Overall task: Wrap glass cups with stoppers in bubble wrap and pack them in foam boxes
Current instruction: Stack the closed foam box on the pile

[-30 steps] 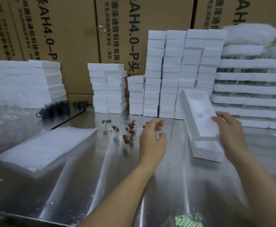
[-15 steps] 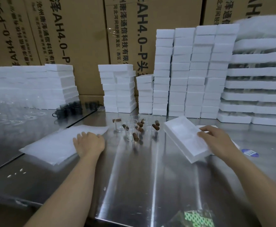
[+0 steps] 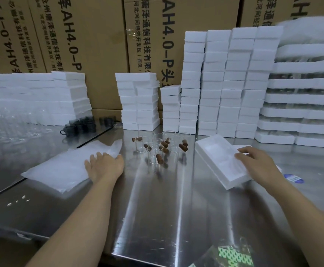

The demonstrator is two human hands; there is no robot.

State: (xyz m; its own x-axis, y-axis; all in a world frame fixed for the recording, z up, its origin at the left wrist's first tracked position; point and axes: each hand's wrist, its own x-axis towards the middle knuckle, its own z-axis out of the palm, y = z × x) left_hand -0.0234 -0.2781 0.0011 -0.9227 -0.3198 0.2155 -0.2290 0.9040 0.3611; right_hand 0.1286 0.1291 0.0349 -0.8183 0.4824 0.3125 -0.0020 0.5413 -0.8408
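Note:
Several clear glass cups (image 3: 158, 145) with brown cork stoppers (image 3: 159, 158) stand grouped in the middle of the steel table (image 3: 157, 209). A stack of bubble wrap sheets (image 3: 65, 168) lies to their left; my left hand (image 3: 104, 166) rests flat on its right edge, fingers spread. To the right lies an open white foam box (image 3: 218, 158), tilted across a second foam piece. My right hand (image 3: 257, 163) rests on the box's right end, fingers lightly bent over its rim.
Tall stacks of white foam boxes (image 3: 224, 83) line the back of the table, with lower stacks at the left (image 3: 41, 97) and filled trays at the right (image 3: 301, 105). Brown cartons (image 3: 99, 35) stand behind. Dark cups (image 3: 84, 123) sit at back left. A blue sticker (image 3: 293, 178) lies at the right.
The foam box came down from upright to lying on the table under my right hand. My left hand moved left from the cups onto the bubble wrap.

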